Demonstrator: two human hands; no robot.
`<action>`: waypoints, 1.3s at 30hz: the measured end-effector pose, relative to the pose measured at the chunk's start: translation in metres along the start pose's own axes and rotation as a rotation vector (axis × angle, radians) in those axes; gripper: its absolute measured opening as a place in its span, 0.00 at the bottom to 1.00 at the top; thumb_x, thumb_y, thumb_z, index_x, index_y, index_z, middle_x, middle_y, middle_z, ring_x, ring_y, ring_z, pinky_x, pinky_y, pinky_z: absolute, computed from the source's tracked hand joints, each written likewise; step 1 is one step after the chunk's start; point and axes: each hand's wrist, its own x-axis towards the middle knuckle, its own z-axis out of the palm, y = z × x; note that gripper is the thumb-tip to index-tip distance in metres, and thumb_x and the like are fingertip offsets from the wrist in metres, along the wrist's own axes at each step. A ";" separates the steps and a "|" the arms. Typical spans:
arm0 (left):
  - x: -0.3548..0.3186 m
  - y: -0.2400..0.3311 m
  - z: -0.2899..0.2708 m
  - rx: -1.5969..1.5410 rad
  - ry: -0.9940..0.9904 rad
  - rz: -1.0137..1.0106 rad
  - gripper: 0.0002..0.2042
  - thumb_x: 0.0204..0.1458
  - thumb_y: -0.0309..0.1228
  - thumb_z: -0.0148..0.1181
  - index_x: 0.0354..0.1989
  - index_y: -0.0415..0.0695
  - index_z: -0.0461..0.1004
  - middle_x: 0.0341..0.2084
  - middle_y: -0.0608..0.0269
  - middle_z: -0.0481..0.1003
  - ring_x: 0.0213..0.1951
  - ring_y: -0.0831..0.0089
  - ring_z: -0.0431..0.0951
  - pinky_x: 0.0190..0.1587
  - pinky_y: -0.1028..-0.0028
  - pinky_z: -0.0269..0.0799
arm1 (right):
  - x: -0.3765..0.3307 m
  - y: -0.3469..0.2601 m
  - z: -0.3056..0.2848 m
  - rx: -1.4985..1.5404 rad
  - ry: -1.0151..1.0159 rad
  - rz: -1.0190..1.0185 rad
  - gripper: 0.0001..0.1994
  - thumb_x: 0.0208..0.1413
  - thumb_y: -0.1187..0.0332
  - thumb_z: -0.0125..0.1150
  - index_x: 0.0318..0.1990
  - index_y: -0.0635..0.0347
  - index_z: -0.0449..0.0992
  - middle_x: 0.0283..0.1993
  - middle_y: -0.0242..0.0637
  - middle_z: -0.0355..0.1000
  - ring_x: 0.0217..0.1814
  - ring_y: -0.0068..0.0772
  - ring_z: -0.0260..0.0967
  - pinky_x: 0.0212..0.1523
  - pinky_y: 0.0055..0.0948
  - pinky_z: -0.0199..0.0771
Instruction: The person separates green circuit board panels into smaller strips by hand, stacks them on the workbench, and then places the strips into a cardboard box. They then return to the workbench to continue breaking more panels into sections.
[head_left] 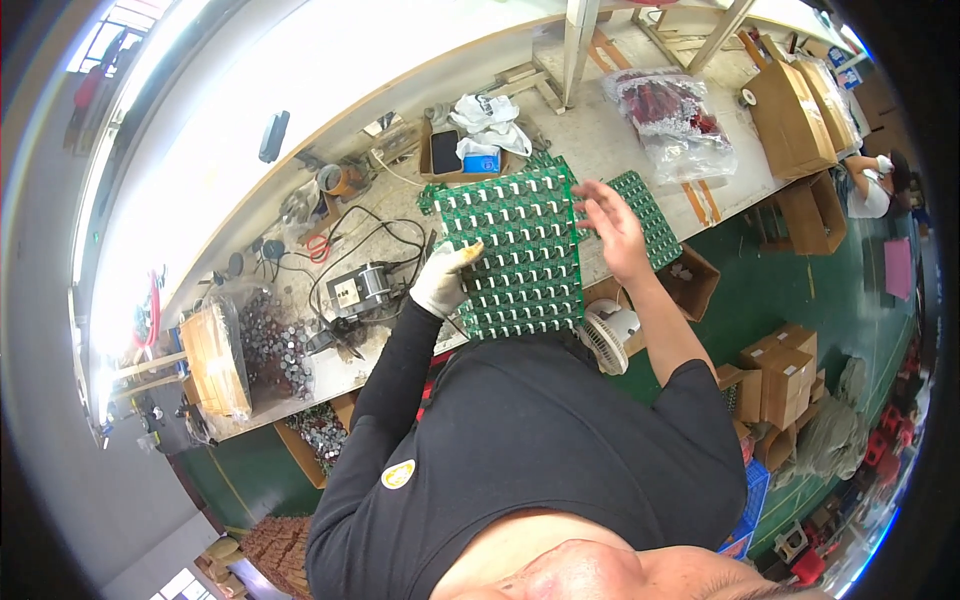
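From where I stood, I could see the person holding a rectangular green circuit-board panel, set with rows of small white parts [515, 250], over the near edge of the pale, worn bench [570, 135]. The left hand [440, 282], in a white glove with a yellowed thumb tip, gripped the panel by its left edge, thumb across the face. The bare right hand [615, 235] was open, fingers spread just beside the right edge; whether they touched it I could not tell. Beyond that hand, a second green panel [652, 222] lay on the bench.

To the left of the panel sat a grey box-shaped electrical unit [365, 290], with red-handled scissors [318, 248] near it. Farther back stood an open cardboard tray [430, 158], and to the right lay a clear plastic bag of dark red pieces [680, 115].
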 end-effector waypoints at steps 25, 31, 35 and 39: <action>0.004 -0.032 -0.022 -0.140 0.153 -0.037 0.17 0.55 0.42 0.51 0.48 0.46 0.68 0.41 0.65 0.72 0.41 0.74 0.73 0.45 0.69 0.70 | 0.045 0.050 0.049 0.405 0.201 0.381 0.18 0.56 0.54 0.54 0.32 0.63 0.75 0.30 0.32 0.74 0.26 0.20 0.69 0.31 0.23 0.71; 0.012 -0.048 -0.034 -0.292 0.114 -0.081 0.18 0.56 0.44 0.49 0.49 0.46 0.67 0.43 0.63 0.73 0.43 0.71 0.74 0.46 0.66 0.71 | 0.052 0.069 0.053 0.626 0.205 0.519 0.17 0.55 0.55 0.56 0.33 0.65 0.75 0.30 0.35 0.74 0.25 0.25 0.71 0.30 0.26 0.73; 0.017 -0.051 -0.034 -0.369 0.084 -0.125 0.19 0.56 0.45 0.49 0.50 0.46 0.67 0.44 0.61 0.73 0.44 0.67 0.74 0.47 0.62 0.71 | 0.052 0.068 0.053 0.676 0.116 0.608 0.18 0.56 0.54 0.54 0.36 0.63 0.74 0.29 0.34 0.74 0.26 0.26 0.71 0.30 0.26 0.73; 0.025 -0.066 -0.027 -0.475 -0.008 -0.182 0.24 0.54 0.49 0.48 0.52 0.45 0.66 0.45 0.57 0.72 0.44 0.62 0.74 0.49 0.58 0.69 | 0.036 0.096 0.060 0.595 -0.091 0.445 0.14 0.59 0.60 0.48 0.43 0.61 0.72 0.36 0.36 0.74 0.34 0.28 0.73 0.38 0.31 0.75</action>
